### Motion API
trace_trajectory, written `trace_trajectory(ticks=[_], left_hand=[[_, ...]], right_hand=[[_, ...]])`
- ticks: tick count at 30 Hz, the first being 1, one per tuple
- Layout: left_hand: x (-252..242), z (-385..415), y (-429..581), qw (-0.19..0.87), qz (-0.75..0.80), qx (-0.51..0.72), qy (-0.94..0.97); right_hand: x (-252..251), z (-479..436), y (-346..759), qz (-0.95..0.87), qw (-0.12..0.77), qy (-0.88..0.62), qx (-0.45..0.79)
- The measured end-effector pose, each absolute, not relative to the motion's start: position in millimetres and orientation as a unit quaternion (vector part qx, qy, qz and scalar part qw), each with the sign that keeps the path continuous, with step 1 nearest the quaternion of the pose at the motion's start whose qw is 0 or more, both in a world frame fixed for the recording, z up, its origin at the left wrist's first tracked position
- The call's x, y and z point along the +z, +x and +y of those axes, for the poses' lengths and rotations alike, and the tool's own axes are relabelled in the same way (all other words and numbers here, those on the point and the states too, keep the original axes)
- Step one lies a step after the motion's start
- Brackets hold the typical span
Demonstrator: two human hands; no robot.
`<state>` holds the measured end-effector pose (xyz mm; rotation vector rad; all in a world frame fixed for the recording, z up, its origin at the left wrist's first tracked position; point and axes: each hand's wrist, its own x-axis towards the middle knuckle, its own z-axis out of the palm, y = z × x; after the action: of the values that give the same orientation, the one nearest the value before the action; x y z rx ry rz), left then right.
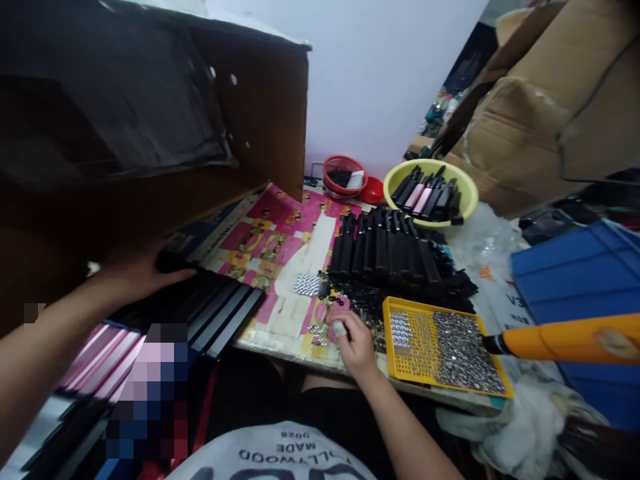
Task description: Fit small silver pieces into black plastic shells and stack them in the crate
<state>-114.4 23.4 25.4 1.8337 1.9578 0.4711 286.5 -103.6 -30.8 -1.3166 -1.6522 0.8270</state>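
At the left, my left hand (143, 272) reaches over dark pieces beside an open carton. Its thumb is stretched out apart from the fingers, which are partly lost in shadow; a black piece lies close to the thumb. Long flat black pieces (233, 323) with grey faces lie in a row just right of it. My right hand (356, 347) rests at the table's front edge, thumb and fingers curled together. What the fingertips hold, if anything, is too small to make out. Small shiny silver parts (317, 333) lie scattered beside these fingertips. Another silver cluster (307, 285) lies farther back.
A yellow tray (387, 333) of small metal parts stands right of my right hand. Behind it lie rows of black handle-like pieces (383, 250). A yellow basin (475, 193), a red basket (345, 160), a large carton (270, 100) and an orange-handled tool (560, 338) surround the table.
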Motion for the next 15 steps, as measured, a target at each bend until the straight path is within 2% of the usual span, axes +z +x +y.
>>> trace_trajectory(ticks=[2,4,5,8,15], left_hand=[[31,30,-47,0.237,0.635,0.18,0.713],[32,34,31,0.352,0.55,0.211,0.727],[29,36,69,0.378,0.523,0.215,0.733],[15,51,153,0.401,0.522,0.212,0.722],[-10,89,189,0.485,0.57,0.229,0.623]], right_hand=[[-33,-104,287,-0.677,0.409,-0.525,0.315],[-35,-104,287,-0.681,0.406,-0.529,0.304],[-37,-104,288,-0.681,0.404,-0.534,0.297],[-40,-105,289,-0.688,0.386,-0.55,0.275],[-41,-101,292,-0.712,0.352,-0.551,0.255]])
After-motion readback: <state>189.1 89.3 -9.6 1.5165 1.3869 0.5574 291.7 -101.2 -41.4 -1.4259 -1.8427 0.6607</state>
